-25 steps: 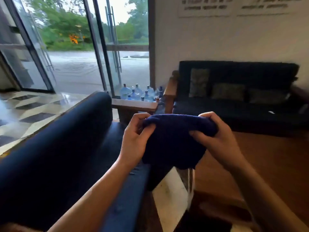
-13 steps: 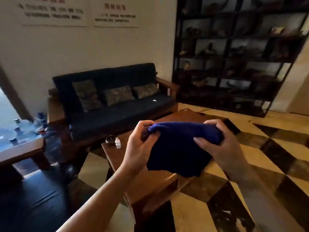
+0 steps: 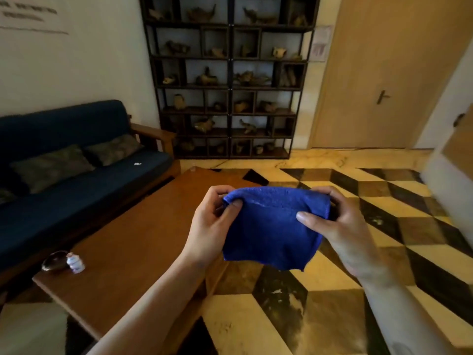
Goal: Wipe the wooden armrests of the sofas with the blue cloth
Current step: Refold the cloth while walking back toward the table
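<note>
I hold a folded blue cloth [image 3: 273,226] in front of me with both hands. My left hand [image 3: 210,224] pinches its upper left corner and my right hand [image 3: 335,221] pinches its upper right corner. The cloth hangs down between them, over the floor and the coffee table's edge. A dark blue sofa [image 3: 76,185] stands at the left against the wall. Its wooden armrest [image 3: 153,131] shows at the sofa's right end, well away from the cloth.
A wooden coffee table [image 3: 133,239] lies between me and the sofa, with a small white bottle [image 3: 75,262] and a dark bowl [image 3: 53,261] near its left corner. A dark shelf unit [image 3: 227,78] stands at the back, a door [image 3: 378,73] to its right. Checkered floor spreads right.
My view has swung from the glass doors and the near sofa rightwards to the shelf and door. The cloth stays held in both hands at the same spot before me.
</note>
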`<state>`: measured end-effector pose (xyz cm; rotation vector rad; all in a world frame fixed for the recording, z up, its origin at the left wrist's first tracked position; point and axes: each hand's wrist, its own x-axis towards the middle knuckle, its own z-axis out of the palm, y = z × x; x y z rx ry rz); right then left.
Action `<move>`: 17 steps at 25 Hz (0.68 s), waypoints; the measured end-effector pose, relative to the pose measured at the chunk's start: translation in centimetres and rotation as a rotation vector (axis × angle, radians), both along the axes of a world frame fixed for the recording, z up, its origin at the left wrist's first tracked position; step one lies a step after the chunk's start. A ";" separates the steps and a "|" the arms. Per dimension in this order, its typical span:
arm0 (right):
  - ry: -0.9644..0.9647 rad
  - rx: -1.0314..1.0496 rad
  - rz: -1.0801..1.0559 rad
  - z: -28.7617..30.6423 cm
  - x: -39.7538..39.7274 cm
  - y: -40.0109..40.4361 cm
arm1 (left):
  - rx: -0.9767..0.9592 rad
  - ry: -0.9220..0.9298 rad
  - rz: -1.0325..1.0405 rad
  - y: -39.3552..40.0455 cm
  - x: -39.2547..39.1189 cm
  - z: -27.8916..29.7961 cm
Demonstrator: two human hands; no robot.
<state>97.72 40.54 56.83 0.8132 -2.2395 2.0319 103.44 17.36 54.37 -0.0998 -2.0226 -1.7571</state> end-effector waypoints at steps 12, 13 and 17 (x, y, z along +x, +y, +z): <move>-0.056 -0.056 -0.398 -4.0 -5.9 3.6 | -0.057 -0.094 -0.225 3.7 -11.9 -2.7; -0.073 -0.056 -0.409 -4.3 -6.6 4.0 | -0.059 -0.103 -0.236 4.2 -12.8 -2.9; -0.148 -0.100 -0.424 -5.4 -11.5 6.7 | -0.047 -0.118 -0.252 6.9 -18.5 -4.0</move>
